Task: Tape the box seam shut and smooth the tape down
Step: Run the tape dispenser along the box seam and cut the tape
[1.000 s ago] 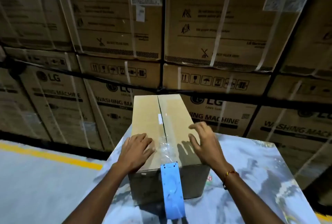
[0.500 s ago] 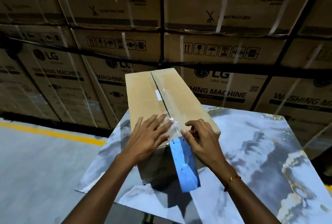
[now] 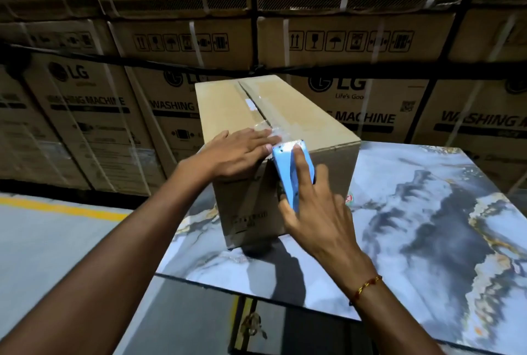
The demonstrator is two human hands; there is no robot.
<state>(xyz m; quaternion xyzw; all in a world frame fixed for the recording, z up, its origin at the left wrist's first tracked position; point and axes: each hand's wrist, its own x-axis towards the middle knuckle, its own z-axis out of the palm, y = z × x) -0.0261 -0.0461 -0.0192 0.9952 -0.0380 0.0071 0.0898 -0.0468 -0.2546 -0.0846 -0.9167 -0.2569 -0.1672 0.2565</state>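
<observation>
On the marble-look table point(image 3: 413, 212), the cardboard box point(image 3: 313, 129) sits near the left edge with its long side running away from the person, stacks of washing machine cartons point(image 3: 94, 115) behind it. What's changed in the last second: the right hand point(image 3: 316, 206) was hovering empty over the lid, and now it's wrapped around the blue tape dispenser point(image 3: 291, 166), index finger laid along its back, toothed edge up at the near top edge of the box. The left hand point(image 3: 239, 155) has slid over too — it was resting flat on the left flap, now it's flat with fingers spread right on the clear tape point(image 3: 271, 123) by the seam point(image 3: 251, 101), holding nothing, just pressing.

So the strip looks already laid along the seam, and my guess is they're at the cut — pinning the tape so the teeth can tear it off. The crinkly bit by the fingertips probably needs smoothing after.
</observation>
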